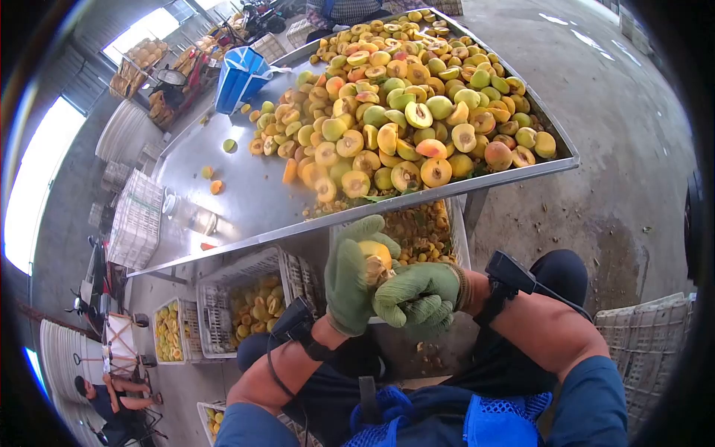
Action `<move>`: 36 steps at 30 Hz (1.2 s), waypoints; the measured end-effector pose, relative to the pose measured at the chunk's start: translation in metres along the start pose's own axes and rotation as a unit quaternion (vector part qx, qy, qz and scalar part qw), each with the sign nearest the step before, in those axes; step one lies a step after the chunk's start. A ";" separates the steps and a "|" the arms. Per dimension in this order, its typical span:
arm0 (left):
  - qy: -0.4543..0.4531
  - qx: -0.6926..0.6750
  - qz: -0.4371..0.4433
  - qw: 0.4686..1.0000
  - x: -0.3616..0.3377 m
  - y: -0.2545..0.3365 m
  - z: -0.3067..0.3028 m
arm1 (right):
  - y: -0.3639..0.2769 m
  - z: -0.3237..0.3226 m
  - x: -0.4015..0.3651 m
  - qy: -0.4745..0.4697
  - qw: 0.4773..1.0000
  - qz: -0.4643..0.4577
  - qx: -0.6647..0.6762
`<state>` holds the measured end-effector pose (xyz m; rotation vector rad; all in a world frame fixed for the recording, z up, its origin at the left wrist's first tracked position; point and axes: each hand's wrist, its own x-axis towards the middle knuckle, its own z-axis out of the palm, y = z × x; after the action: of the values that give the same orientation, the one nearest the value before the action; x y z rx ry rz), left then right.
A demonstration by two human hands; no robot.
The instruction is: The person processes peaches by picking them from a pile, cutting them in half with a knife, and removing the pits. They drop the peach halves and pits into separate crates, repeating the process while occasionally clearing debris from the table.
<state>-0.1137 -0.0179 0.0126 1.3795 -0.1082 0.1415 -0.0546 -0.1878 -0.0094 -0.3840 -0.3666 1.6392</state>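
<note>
Both my hands wear green knitted gloves and meet just beyond the near edge of the metal table (pixel 253 167). My left hand (pixel 346 279) is closed around a yellow peach (pixel 375 252), its brownish pit side turned to the right. Against that side, my right hand (pixel 421 294) is curled into a fist; whatever it grips, if anything, is hidden by the fingers. A large heap of halved and whole peaches (pixel 395 112) covers the far and right part of the table.
Below the table stand a crate with brown scraps (pixel 428 231) and white crates of peach halves (pixel 257 302), (pixel 170 331). A blue bag (pixel 242 78) and a clear jar (pixel 190 214) rest on the table. One person (pixel 350 11) is across it; another (pixel 115 398) sits at left.
</note>
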 end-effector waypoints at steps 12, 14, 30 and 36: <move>0.006 0.182 -0.109 0.977 0.003 0.001 -0.107 | -0.008 0.016 -0.002 0.360 0.916 0.018 -0.177; -0.134 0.539 -0.036 0.831 -0.001 0.019 -0.151 | -0.014 0.049 -0.001 0.372 0.894 0.049 -0.246; 0.057 0.638 -0.067 0.765 0.167 -0.044 -0.156 | -0.029 0.020 0.011 0.436 0.845 -0.047 -0.305; 0.018 0.554 -0.025 0.832 0.168 -0.050 -0.148 | -0.050 -0.002 -0.005 0.480 0.815 -0.122 -0.301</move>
<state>0.0592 0.1246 -0.0368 2.5453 0.0658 0.1970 -0.0087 -0.1873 0.0114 -1.5043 -0.1293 0.8615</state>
